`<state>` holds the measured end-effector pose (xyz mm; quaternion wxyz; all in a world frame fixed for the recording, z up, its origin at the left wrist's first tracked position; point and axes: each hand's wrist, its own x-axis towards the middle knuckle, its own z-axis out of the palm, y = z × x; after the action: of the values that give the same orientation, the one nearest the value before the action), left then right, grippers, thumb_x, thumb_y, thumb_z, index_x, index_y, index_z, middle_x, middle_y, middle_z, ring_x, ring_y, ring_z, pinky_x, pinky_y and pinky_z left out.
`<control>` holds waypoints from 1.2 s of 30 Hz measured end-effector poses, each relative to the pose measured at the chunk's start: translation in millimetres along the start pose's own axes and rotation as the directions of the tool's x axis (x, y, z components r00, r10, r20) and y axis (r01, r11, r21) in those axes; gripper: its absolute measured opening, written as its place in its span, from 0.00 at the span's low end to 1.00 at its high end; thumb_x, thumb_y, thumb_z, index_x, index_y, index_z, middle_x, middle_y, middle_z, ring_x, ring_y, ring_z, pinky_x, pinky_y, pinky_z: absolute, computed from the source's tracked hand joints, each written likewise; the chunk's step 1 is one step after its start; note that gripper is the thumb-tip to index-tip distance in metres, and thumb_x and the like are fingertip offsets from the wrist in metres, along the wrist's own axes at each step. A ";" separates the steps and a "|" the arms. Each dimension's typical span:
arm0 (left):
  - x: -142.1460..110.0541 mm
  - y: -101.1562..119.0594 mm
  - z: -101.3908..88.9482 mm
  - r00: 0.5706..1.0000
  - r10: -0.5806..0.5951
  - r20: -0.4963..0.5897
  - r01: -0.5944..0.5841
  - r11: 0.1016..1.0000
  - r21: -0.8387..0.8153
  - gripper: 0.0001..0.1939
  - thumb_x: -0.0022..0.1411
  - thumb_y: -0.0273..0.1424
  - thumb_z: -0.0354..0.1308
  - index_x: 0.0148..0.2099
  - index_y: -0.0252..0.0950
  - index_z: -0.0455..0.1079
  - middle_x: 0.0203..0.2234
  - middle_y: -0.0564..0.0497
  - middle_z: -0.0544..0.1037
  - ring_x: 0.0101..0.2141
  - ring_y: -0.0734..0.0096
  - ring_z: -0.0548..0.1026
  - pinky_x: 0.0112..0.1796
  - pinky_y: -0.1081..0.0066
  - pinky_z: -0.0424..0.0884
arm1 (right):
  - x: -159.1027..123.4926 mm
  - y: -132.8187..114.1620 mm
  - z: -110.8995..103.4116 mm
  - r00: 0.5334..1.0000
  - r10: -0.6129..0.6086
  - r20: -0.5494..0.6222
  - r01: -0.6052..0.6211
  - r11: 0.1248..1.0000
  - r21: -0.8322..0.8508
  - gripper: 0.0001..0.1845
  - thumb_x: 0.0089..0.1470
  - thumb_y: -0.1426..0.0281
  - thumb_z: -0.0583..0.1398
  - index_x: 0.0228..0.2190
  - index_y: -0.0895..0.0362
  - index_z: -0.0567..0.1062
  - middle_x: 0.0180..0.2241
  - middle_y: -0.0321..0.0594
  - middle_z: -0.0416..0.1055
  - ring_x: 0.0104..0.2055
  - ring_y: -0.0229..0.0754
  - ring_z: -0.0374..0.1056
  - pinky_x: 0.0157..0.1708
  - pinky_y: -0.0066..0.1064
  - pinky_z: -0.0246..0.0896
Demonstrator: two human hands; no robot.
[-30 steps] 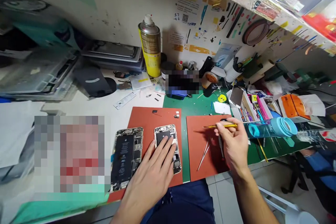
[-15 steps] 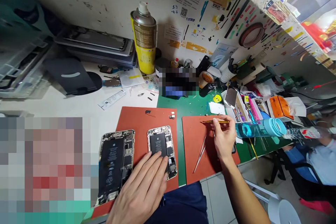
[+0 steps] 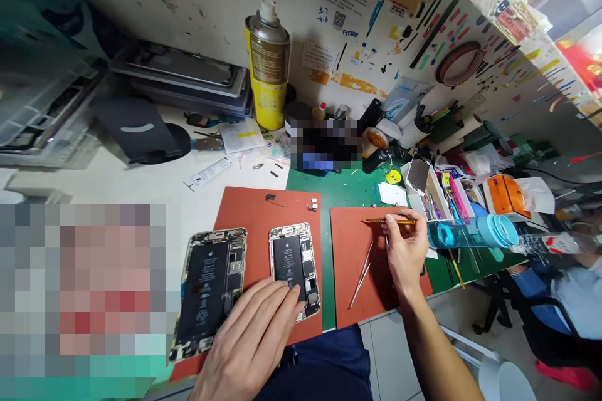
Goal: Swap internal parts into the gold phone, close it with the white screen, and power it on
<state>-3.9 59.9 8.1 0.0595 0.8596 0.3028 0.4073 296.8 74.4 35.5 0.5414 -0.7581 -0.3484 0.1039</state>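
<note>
My left hand [image 3: 251, 329] lies with its fingers stretched out, fingertips on the lower part of a smaller opened phone [image 3: 288, 250] and its black battery. Beside it on the left is a larger opened phone [image 3: 204, 288], partly covered by the same hand. Over the right-hand mat, my right hand [image 3: 407, 250] pinches a thin golden precision screwdriver [image 3: 376, 221], held nearly level with its tip pointing left. Metal tweezers [image 3: 361, 276] lie on that mat just left of the right hand. Something dark under the right palm is mostly hidden.
Two reddish-brown mats [image 3: 251, 207] lie on the bench. Small parts [image 3: 312, 205] sit above the smaller phone. A yellow spray can [image 3: 268, 69] stands against the wall. At right are a tool box [image 3: 437, 197], a blue bottle [image 3: 470, 232] and a seated person [image 3: 578, 288].
The whole view has shifted slightly. My left fingertips have slid a little lower on the smaller phone, uncovering more of its battery. My right hand keeps the screwdriver in much the same pose.
</note>
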 end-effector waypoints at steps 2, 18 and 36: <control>-0.4 -0.2 0.9 1.000 0.000 -0.007 0.000 1.000 -0.010 0.18 0.64 0.15 0.69 0.56 0.24 0.76 0.44 0.39 0.84 0.48 0.56 0.82 0.52 0.49 0.82 | 1.2 2.2 0.6 1.000 -0.004 -0.009 0.004 1.000 -0.014 0.23 0.59 0.53 0.70 0.48 0.54 0.74 0.40 0.42 0.81 0.36 0.46 0.78 0.40 0.39 0.73; 3.1 -1.7 -3.3 0.997 -0.065 -0.034 0.062 0.996 -0.061 0.18 0.65 0.15 0.68 0.56 0.29 0.76 0.42 0.44 0.84 0.45 0.60 0.82 0.52 0.55 0.80 | -8.0 -12.2 -6.4 1.000 0.024 -0.002 -0.023 0.997 0.077 0.27 0.58 0.53 0.71 0.50 0.54 0.73 0.40 0.40 0.80 0.38 0.44 0.78 0.42 0.38 0.76; 164.6 -18.8 141.9 0.787 -0.124 0.605 0.252 0.959 -0.132 0.08 0.74 0.31 0.60 0.41 0.34 0.76 0.36 0.50 0.79 0.37 0.65 0.77 0.42 0.62 0.74 | -43.1 -12.8 -60.3 0.984 0.082 -0.160 -0.066 0.993 0.099 0.25 0.58 0.54 0.72 0.49 0.54 0.75 0.39 0.42 0.83 0.37 0.44 0.80 0.41 0.36 0.75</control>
<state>171.5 189.2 17.0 0.2796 0.8977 0.3101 0.1406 291.9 3.8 61.1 0.5988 -0.7503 -0.2692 0.0775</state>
